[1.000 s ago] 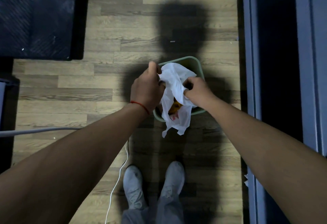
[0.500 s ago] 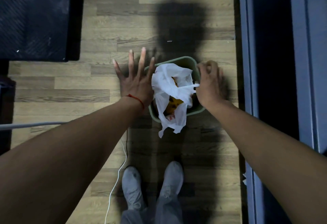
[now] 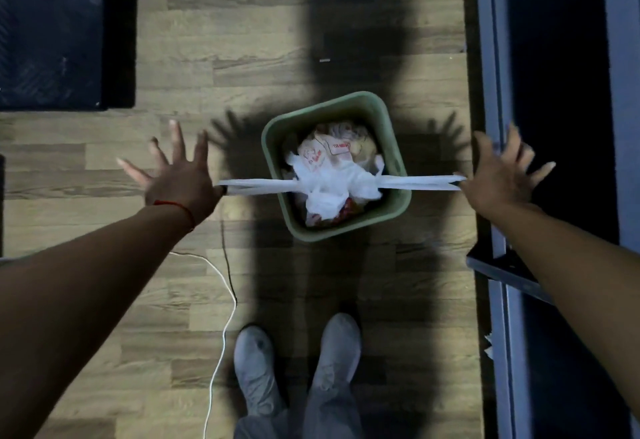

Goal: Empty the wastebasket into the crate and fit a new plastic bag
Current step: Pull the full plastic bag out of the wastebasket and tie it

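A green square wastebasket (image 3: 395, 147) stands on the wooden floor in front of my feet. Inside it sits a white plastic bag (image 3: 332, 184) bunched at the middle over printed wrappers and other rubbish. The bag's two handles are pulled taut sideways, the left handle (image 3: 256, 186) and the right handle (image 3: 419, 182). My left hand (image 3: 180, 178) holds the left end and my right hand (image 3: 495, 178) the right end. Both hands have four fingers spread wide. The thumbs are hidden below, where the handles end.
A dark textured object (image 3: 52, 29) with a red dot lies at the top left. A blue-grey metal frame (image 3: 491, 57) runs down the right side, close to my right hand. A white cable (image 3: 225, 317) crosses the floor beside my grey shoes (image 3: 256, 366).
Both hands moved apart from the basket's mouth, drawing the bag's handles out tight to left and right. The loose bag top has bunched into the middle of the basket.
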`<state>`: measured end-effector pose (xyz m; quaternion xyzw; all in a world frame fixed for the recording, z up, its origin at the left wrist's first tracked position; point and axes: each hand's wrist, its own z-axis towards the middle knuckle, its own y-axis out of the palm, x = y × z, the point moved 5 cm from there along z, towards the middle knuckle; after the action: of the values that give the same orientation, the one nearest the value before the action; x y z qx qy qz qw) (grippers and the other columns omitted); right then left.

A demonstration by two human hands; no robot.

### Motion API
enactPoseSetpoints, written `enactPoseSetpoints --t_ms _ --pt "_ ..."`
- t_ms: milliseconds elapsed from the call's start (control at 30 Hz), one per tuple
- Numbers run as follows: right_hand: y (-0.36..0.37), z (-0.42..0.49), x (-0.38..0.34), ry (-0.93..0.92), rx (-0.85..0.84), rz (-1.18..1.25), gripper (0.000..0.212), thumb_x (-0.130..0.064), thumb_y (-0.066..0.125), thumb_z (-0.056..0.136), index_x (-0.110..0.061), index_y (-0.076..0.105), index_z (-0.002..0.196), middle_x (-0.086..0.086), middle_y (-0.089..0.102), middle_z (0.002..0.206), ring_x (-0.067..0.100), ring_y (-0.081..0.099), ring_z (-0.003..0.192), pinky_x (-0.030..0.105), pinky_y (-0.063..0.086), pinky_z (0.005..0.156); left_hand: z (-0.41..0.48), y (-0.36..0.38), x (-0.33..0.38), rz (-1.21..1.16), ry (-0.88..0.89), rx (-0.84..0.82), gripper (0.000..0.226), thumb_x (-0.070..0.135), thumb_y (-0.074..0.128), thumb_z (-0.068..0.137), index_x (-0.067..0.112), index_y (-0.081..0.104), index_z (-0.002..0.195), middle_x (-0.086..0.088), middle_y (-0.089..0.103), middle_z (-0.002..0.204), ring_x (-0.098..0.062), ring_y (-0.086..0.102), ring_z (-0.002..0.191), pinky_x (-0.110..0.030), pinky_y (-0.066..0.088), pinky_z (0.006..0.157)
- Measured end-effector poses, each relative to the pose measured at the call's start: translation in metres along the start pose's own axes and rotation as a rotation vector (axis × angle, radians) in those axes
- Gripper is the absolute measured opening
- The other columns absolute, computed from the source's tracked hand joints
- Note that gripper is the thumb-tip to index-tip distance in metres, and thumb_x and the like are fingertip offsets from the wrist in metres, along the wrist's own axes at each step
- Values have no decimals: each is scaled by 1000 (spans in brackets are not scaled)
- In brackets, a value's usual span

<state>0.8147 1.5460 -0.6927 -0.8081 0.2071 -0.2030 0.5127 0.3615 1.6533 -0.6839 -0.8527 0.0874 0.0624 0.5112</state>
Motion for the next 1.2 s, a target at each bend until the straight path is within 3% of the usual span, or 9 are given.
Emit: enactPoseSetpoints --t_ms 200,300,467,600,700,767,867,1033,1200 --pt "9 12 14 -34 67 10 66 -33 71 82 -28 37 138 7 14 157 40 29 134 67 13 111 7 18 -14 40 2 9 86 57 55 87 37 3 152 2 -15 163 -36 -1 150 -79 -1 102" --pt "-4 12 6 -41 117 101 51 -19 68 84 -15 49 130 13 27 151 40 35 129 56 32 104 6 15 -14 -84 6 -9 71 39 60 88 32 25 149 -2 10 163 -32 14 148 -79 2 106" --pt "-49 -17 -20 -232 150 490 22 -1 53 87 3 67 104 22 57 119 40 51 110 46 45 91 -23 -38 8 -455 250 167 18 11 63 83 5 70 98 -20 64 109 -40 59 104 -47 47 90" --pt "-83 -71 -58 -442 24 661 18 -10 57 80 -5 71 90 14 65 97 31 58 95 36 47 81 -67 -91 38 -691 378 157 24 25 62 81 3 70 87 -15 68 81 -29 64 77 -31 44 71" --pt "-94 -111 -87 -466 -97 726 15 -10 72 80 -3 74 93 12 65 98 17 53 101 22 38 84 -93 -98 58 -852 322 -49 20 31 74 83 13 67 80 4 62 65 1 57 59 -21 39 60" --pt "-97 -130 -108 -467 -187 800 16 -13 70 84 -3 74 96 9 66 104 12 51 103 17 36 87 -108 -94 74 -931 336 -196 35 46 70 81 13 69 94 3 69 77 -3 66 74 -22 50 69" --pt "-96 -146 -128 -468 -336 829 27 -6 50 95 -2 68 114 9 61 125 21 51 121 24 38 97 -122 -95 92 -962 357 -253 35 29 66 90 16 65 122 -8 71 109 -22 68 97 -37 55 89" --pt "-89 -145 -140 -662 -168 771 27 9 55 85 -4 75 98 11 71 108 27 64 104 45 53 89 -125 -91 103 -1060 359 -201 34 11 65 90 9 62 124 -7 66 113 -21 65 102 -38 52 95" --pt "-79 -137 -145 -508 27 820 26 8 67 75 -2 74 98 14 71 97 28 66 91 32 53 78 -131 -84 109 -1130 393 -123 29 13 63 91 8 63 119 -5 64 110 -19 62 103 -39 51 95"
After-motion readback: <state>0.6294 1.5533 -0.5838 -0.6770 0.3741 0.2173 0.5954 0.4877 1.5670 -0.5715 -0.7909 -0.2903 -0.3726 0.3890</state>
